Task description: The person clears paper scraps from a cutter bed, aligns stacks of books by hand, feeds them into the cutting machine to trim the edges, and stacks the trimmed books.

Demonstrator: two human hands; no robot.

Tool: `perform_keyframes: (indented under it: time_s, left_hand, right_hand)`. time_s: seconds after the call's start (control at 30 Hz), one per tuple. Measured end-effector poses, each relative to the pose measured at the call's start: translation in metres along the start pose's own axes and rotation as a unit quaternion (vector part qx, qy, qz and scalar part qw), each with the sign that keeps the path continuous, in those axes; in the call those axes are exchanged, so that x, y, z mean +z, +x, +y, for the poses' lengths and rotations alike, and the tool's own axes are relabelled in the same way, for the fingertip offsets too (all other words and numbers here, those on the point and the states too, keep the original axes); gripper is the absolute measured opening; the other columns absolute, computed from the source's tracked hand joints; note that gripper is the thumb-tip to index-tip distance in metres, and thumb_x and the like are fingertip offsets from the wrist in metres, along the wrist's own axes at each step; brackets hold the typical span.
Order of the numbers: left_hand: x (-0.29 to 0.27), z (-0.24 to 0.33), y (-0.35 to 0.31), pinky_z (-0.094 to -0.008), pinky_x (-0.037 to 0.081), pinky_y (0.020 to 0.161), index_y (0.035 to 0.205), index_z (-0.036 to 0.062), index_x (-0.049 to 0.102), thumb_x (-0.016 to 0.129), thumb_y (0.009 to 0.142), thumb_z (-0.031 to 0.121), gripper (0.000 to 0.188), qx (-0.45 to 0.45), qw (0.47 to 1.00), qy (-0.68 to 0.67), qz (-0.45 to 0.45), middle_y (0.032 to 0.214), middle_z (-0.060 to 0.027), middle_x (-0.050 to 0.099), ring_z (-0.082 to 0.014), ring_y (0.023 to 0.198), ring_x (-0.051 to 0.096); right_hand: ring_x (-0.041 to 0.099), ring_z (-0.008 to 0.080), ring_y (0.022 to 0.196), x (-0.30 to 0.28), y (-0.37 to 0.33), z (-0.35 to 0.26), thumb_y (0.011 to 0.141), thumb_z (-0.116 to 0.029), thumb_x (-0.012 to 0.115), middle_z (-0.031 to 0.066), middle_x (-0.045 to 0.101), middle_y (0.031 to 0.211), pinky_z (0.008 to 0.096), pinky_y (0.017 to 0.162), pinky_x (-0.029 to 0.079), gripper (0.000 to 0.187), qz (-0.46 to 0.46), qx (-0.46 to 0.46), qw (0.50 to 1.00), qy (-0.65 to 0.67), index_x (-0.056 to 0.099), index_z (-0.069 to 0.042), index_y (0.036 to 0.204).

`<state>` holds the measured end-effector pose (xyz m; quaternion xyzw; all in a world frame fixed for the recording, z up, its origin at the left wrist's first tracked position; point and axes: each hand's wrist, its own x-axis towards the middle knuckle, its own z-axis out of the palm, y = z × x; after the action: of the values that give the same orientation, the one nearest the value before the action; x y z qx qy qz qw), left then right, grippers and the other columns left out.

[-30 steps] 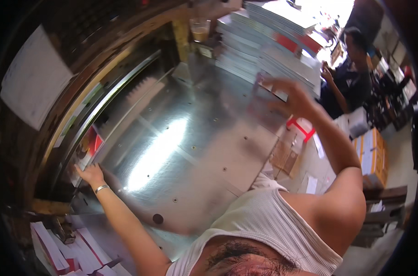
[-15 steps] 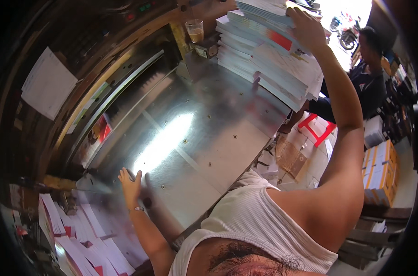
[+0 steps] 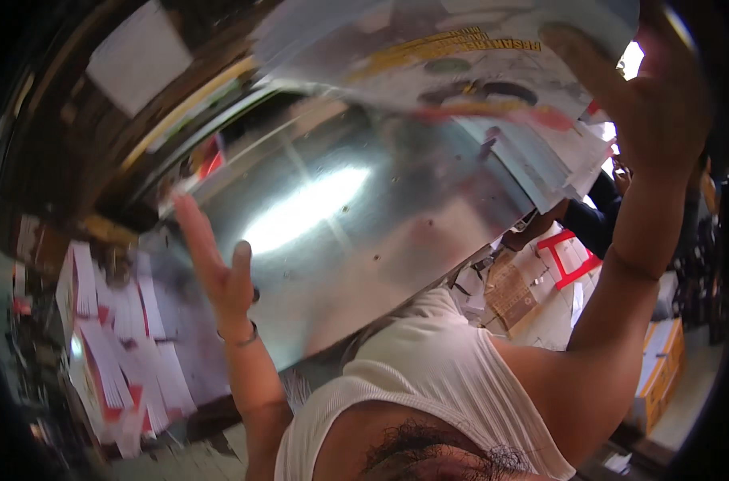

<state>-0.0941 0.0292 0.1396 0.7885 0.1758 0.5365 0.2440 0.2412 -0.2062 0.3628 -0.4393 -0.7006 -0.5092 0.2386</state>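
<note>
My right hand [image 3: 657,120], blurred and raised at the upper right, grips a large pale printed sheet [image 3: 476,60] with yellow lettering; a finger lies across its face. Whether it is one sheet or several together, I cannot tell. The sheet hangs over the far part of a shiny metal machine table [image 3: 396,280] dotted with small holes. Over the table's left side is my left hand [image 3: 220,272], empty, with its fingers stretched up and thumb apart. Behind the sheet, a stack of papers [image 3: 521,164] stands on the table's right end, partly hidden.
White booklets with red parts [image 3: 116,345] lie at the left. A paper [image 3: 140,56] is fixed to the machine's dark front. To the right are a red stool [image 3: 569,260], flattened cardboard [image 3: 508,297], a yellow-and-white box [image 3: 657,373] and another person's dark sleeve [image 3: 593,228].
My right hand has come nearer from the paper stack, bringing the printed sheet over the table. My left hand has lifted off the tabletop. The view has shifted somewhat.
</note>
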Motion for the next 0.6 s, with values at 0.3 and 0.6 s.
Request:
perform_keyframes:
  time_s: [0.3, 0.6]
  left_hand:
    - [-0.026, 0.138, 0.036, -0.0401, 0.043, 0.104, 0.142, -0.0017, 0.043, 0.09, 0.069, 0.033, 0.093, 0.058, 0.961, 0.249, -0.103, 0.137, -0.0187, 0.056, -0.0297, 0.123, 0.056]
    - [-0.048, 0.09, -0.082, -0.0312, 0.053, 0.078, 0.111, -0.0022, 0.059, 0.084, 0.077, 0.011, 0.045, -0.184, 0.979, 0.033, 0.085, 0.098, -0.0113, 0.07, -0.0179, 0.086, 0.066]
  right_hand:
    - [0.066, 0.0179, 0.093, 0.105, 0.045, -0.1, 0.083, -0.019, 0.079, 0.0089, 0.062, 0.11, 0.03, 0.083, 0.057, 0.06, -0.234, 0.024, 0.859, 0.454, 0.053, -0.013, 0.136]
    - [0.066, 0.0372, 0.088, 0.155, 0.002, -0.131, 0.063, -0.022, 0.082, 0.0168, 0.068, 0.101, 0.0415, 0.077, 0.052, 0.085, -0.376, 0.047, 0.795, 0.475, 0.048, -0.007, 0.14]
